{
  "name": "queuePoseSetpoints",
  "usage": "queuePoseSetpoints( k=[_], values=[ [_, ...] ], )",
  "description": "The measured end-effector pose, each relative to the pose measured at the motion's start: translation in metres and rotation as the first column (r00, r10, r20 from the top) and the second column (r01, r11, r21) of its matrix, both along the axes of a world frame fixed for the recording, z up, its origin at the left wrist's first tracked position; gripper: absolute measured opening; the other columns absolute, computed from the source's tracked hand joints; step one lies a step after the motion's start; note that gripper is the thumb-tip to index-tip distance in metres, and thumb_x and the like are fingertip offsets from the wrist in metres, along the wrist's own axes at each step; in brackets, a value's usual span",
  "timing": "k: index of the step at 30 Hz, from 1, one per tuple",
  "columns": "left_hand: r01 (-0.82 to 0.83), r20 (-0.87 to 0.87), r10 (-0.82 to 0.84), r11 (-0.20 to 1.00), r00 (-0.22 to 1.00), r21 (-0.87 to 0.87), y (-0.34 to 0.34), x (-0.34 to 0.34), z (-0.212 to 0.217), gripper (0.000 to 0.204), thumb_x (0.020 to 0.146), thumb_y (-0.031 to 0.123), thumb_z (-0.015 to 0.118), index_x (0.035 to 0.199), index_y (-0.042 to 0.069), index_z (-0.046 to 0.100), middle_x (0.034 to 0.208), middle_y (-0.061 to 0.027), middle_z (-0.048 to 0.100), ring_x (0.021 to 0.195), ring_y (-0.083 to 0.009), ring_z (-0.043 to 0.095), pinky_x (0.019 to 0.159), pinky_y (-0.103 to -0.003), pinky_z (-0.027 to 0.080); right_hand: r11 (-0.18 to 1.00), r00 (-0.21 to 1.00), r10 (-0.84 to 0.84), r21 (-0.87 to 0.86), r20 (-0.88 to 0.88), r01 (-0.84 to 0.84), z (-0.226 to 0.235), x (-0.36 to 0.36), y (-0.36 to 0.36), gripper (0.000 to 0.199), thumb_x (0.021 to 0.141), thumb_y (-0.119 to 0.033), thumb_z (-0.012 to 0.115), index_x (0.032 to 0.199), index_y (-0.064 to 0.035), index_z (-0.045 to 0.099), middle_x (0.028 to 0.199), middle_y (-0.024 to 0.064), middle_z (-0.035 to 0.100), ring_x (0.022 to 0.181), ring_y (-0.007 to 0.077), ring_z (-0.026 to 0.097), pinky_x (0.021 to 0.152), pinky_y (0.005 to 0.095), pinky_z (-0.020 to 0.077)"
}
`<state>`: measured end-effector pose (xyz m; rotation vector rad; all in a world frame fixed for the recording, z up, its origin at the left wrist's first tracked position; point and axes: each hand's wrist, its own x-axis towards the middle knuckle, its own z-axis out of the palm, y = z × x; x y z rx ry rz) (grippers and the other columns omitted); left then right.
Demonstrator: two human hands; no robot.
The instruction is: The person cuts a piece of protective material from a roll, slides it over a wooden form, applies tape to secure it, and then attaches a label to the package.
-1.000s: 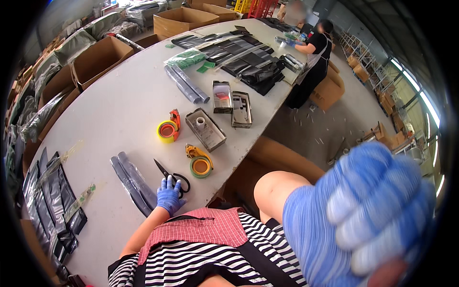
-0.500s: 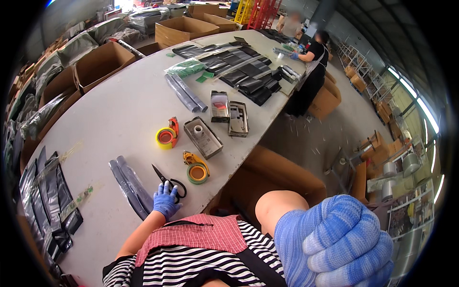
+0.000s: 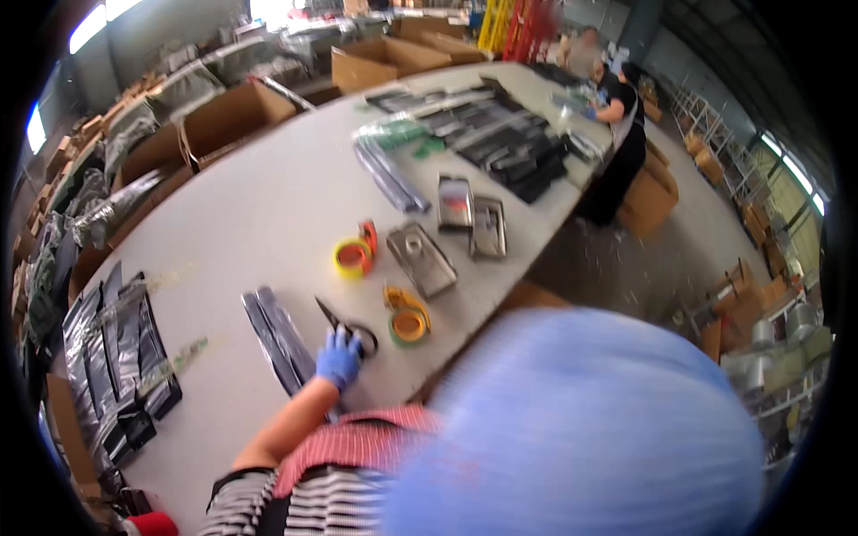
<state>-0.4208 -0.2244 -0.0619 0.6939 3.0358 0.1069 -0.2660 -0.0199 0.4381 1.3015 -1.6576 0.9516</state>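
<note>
My left hand (image 3: 340,359), in a blue knit glove, rests on the white table (image 3: 223,241) with its fingers stretched out, touching or right beside the black scissors (image 3: 328,313). The blades of the scissors point away from me and to the left. Just left of that hand lies a bundle of dark grey strips in clear plastic (image 3: 273,330). My right hand (image 3: 590,429), gloved the same way, is raised close to the camera. Motion smears it, hiding its fingers. Two tape dispensers stand beyond the scissors: one with yellow tape (image 3: 341,259), one orange-yellow (image 3: 421,308).
Small open boxes (image 3: 422,259) sit past the dispensers. Dark wrapped strips (image 3: 121,348) lie at the left, and more (image 3: 500,134) at the far end. Cardboard boxes (image 3: 232,123) line the left edge. A co-worker (image 3: 621,134) stands at the far right side.
My right hand has come nearer the camera and moved left, blurring. The whole view has shifted, so the table appears farther right. My left hand stays by the scissors.
</note>
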Motion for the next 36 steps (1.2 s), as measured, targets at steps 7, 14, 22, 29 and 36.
queuePoseSetpoints(
  k=[7, 14, 22, 29, 36],
  values=[
    [-0.177, 0.181, 0.149, 0.972, 0.972, 0.155, -0.013, -0.043, 0.036, 0.063, 0.087, 0.025, 0.07, 0.143, 0.007, 0.048, 0.151, -0.0211, 0.042, 0.142, -0.0402, 0.037, 0.115, -0.045, 0.036, 0.985, 0.986, 0.161, 0.073, -0.053, -0.157, -0.009, -0.012, -0.031, 0.02, 0.068, -0.022, 0.07, 0.078, -0.006, 0.062, 0.076, 0.0054, 0.057, 0.067, 0.022, 0.059, 0.049, 0.0327, 0.0469],
    [-0.083, -0.043, 0.115, 0.883, 0.992, 0.463, -0.029, -0.006, 0.081, 0.051, 0.088, 0.028, 0.067, 0.133, 0.007, 0.055, 0.14, -0.0198, 0.051, 0.134, -0.0394, 0.045, 0.111, -0.046, 0.039, 0.73, 0.858, 0.242, 0.497, 0.453, -0.469, -0.016, 0.004, -0.013, 0.019, 0.086, -0.019, 0.075, 0.099, -0.0055, 0.072, 0.094, 0.0115, 0.072, 0.068, 0.0165, 0.067, 0.059, 0.0258, 0.0529],
    [-0.841, 0.445, 0.716, 0.423, 0.538, 0.337, -0.137, 0.052, 0.074, 0.09, 0.081, 0.037, 0.077, 0.148, -0.004, 0.034, 0.134, -0.0311, 0.055, 0.126, -0.0425, 0.054, 0.107, -0.045, 0.043, 0.958, 0.321, -0.201, 0.254, 0.925, -0.132, -0.163, -0.068, 0.009, 0.02, 0.088, -0.011, 0.071, 0.103, 0.0014, 0.067, 0.081, 0.0049, 0.067, 0.073, 0.009, 0.061, 0.071, 0.0241, 0.0498],
    [-0.876, 0.86, 0.219, -0.045, 0.46, 0.48, -0.162, 0.044, 0.058, 0.043, 0.08, 0.026, 0.075, 0.11, -0.001, 0.064, 0.092, -0.0109, 0.068, 0.076, -0.0211, 0.065, 0.072, -0.037, 0.055, 0.947, 0.146, -0.158, 0.192, 0.977, -0.258, -0.253, -0.088, -0.038, 0.019, 0.092, -0.014, 0.068, 0.102, 0.0018, 0.068, 0.08, 0.0015, 0.065, 0.073, 0.0079, 0.058, 0.069, 0.0234, 0.0483],
    [-0.399, 0.393, -0.082, -0.281, 0.916, 0.873, -0.182, 0.107, 0.14, 0.051, 0.079, 0.019, 0.077, 0.121, 0.005, 0.052, 0.1, -0.002, 0.058, 0.088, -0.012, 0.053, 0.079, -0.029, 0.051, 0.998, 0.223, 0.058, -0.054, 0.973, -0.025, -0.251, -0.095, -0.133, 0.035, 0.092, -0.014, 0.07, 0.122, 0.0022, 0.062, 0.095, -0.0007, 0.065, 0.079, 0.0033, 0.054, 0.071, 0.0213, 0.0472]
  ],
)
